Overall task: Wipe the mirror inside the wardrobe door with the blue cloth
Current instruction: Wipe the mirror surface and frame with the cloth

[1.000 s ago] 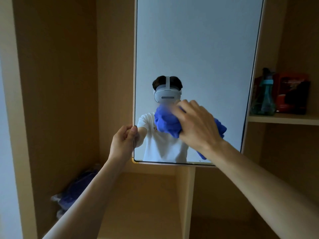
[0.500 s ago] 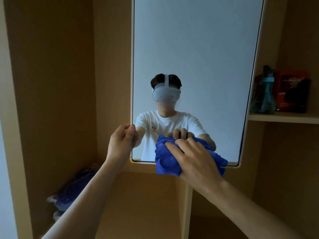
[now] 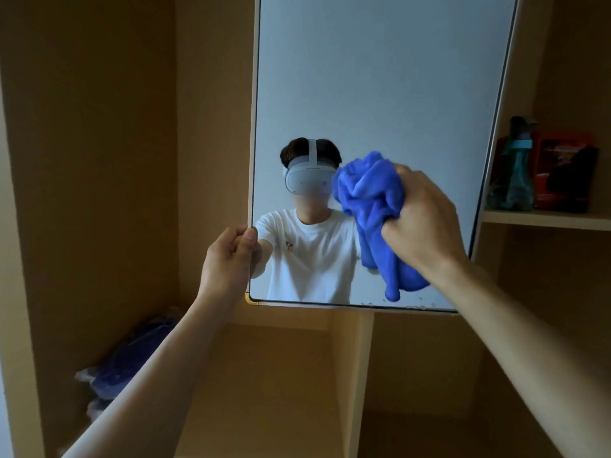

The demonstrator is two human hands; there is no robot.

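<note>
Pale wooden wardrobe panels frame the scene as two bare forearms reach up from the bottom of the view. A person's left hand (image 3: 228, 259) grips the left edge of the mirror (image 3: 380, 77) low down, near its bottom corner, with the thumb on the glass side and the fingers curled round behind the frame. The right hand (image 3: 426, 223) is closed in a fist round a bunched blue cloth (image 3: 370, 196), held against the lower right part of the glass. The cloth bulges out to the left of the knuckles, and a loose tail hangs down almost to the bottom edge. A few small droplets (image 3: 416, 306) sit on the glass along that edge, just beside the tail. A gold corner cap (image 3: 251, 299) covers the mirror's lower left corner. The glass reflects a person in a white T-shirt wearing a white headset, against a plain pale wall. Behind and below the mirror, an upright divider (image 3: 350, 375) splits the lower compartments. At lower left, deep in the wardrobe, lies a blue bundle in clear wrapping (image 3: 122, 361). On a shelf (image 3: 545, 219) to the right stand a teal bottle (image 3: 514, 170) and, just beside it, a red and black package (image 3: 562, 170).
</note>
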